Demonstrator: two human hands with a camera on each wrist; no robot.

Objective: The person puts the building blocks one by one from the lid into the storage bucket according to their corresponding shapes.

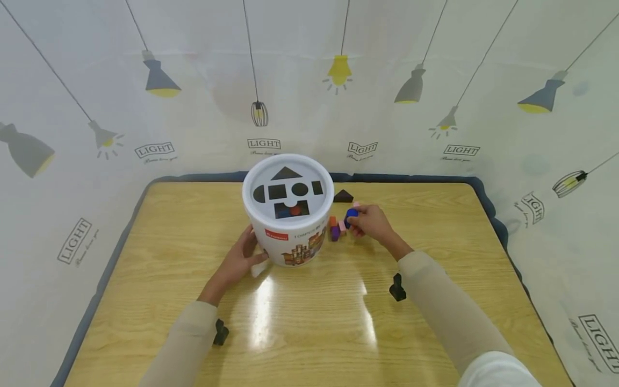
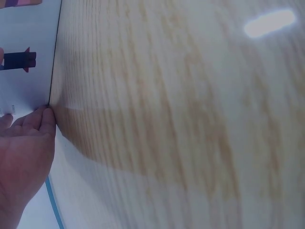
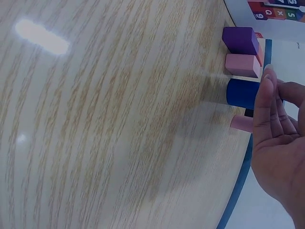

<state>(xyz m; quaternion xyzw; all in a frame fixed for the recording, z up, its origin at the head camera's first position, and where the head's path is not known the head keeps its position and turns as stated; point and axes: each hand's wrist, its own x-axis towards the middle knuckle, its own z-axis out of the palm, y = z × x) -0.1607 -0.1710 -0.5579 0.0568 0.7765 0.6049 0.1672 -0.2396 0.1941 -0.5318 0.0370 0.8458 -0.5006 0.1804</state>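
Observation:
A white bucket (image 1: pixel 302 252) with a shape-sorter lid (image 1: pixel 285 220) stands upright on the table. My left hand (image 1: pixel 239 258) rests against its lower left side, fingers and thumb spread along the wall. The left wrist view shows that hand (image 2: pixel 26 148) at the bucket's base (image 2: pixel 28 90). To the right of the bucket, my right hand (image 1: pixel 372 223) pinches a blue cylinder block (image 1: pixel 351 215). Beside this block (image 3: pixel 242 93) are a pink block (image 3: pixel 242 65), a purple block (image 3: pixel 240 40) and a pink rounded block (image 3: pixel 242 123). An orange block (image 1: pixel 332 221) sits by the bucket.
A black triangular block (image 1: pixel 343 196) lies behind the small blocks, near the table's back edge. The wooden table (image 1: pixel 309 333) backs onto a curtain (image 1: pixel 300 123) printed with lamps. Dark wrist-camera pieces (image 1: pixel 397 288) show beside the sleeves.

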